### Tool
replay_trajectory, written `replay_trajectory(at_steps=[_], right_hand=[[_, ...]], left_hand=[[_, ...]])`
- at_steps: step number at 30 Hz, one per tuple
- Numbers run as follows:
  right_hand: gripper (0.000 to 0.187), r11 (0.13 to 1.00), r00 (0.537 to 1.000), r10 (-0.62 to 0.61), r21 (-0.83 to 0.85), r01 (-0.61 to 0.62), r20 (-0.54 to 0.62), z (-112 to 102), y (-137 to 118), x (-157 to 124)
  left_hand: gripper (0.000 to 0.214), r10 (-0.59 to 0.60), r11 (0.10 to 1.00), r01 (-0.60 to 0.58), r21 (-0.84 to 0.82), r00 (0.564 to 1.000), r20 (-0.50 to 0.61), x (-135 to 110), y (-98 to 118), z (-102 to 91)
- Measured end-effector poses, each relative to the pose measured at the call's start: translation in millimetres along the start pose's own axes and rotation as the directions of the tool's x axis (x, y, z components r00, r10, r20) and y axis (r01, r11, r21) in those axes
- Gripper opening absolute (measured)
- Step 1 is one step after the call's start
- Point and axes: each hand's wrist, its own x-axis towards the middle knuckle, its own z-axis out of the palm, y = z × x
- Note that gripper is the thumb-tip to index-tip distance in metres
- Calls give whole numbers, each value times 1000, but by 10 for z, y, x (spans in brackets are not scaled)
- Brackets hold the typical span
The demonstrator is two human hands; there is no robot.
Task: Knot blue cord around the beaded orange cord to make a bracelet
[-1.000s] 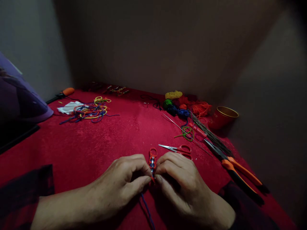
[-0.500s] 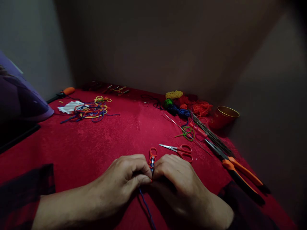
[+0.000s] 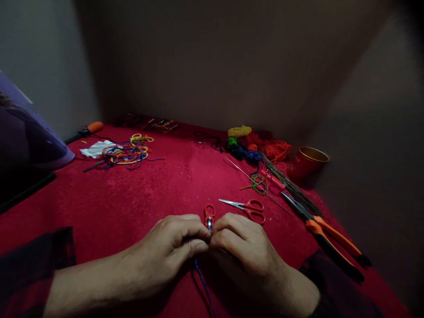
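A small knotted cord piece (image 3: 209,217) with a red loop at its far end and shiny beads along its middle lies between my hands. My left hand (image 3: 180,240) pinches its near end between thumb and forefinger. From the other side, the fingers of my right hand (image 3: 236,245) close on the same end, and the fingertips of both hands meet there. A blue cord (image 3: 204,282) runs out from under my left hand toward me. The knot itself is hidden by my fingers. Just beyond my right hand rest red-handled scissors (image 3: 243,207), blades pointing left.
Orange-handled pliers (image 3: 323,229), a bundle of thin sticks (image 3: 291,185) and a metal rod (image 3: 256,184) lie at the right. Behind them are yarn balls (image 3: 251,145) and a red cup (image 3: 306,162). Tangled cords (image 3: 126,152) lie at the back left.
My fingertips have drawn closer together over the near end of the cord piece, covering more of it. The beaded part has shifted slightly left.
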Motion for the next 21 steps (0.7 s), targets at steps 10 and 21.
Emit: replay_trajectory(at_steps=[10,21], right_hand=[[10,997,998,45,66,-48,45,-73,-52,18],[14,989,997,51,133,-57,50,-84,0,-14]], left_hand=[[15,-38,999,39,-19,999,32,18,-32,13],[14,-75,997,74,31,997,16,17,46,-9]])
